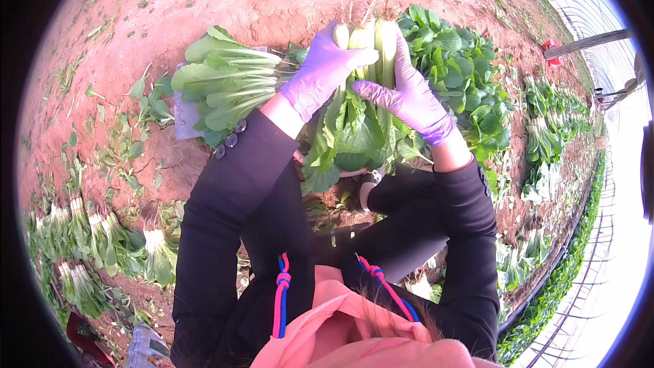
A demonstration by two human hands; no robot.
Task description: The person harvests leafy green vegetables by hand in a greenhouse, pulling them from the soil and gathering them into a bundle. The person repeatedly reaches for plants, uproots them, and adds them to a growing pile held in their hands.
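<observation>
Both my hands, in purple gloves, grip a bunch of leafy greens [365, 130] with pale stems. Its roots point away from me and its leaves hang toward my lap. My left hand [329, 69] wraps the left side of the stems, thumb across the front. On the right side, my right hand [406, 89] has its fingers around the stems and its thumb in front. Left of my left hand, a row of loose greens [230, 82] lies on a flat grey board [186, 115], roots toward the bunch. A heap of uprooted or growing greens [460, 71], I cannot tell which, is right of my right hand.
Tied bunches of greens [110, 235] lie on the soil at the left. More bunches [544, 138] stand in a row at the far right, near a red object [553, 53] and a wooden post [587, 43]. A printed bag [145, 347] is at the lower left.
</observation>
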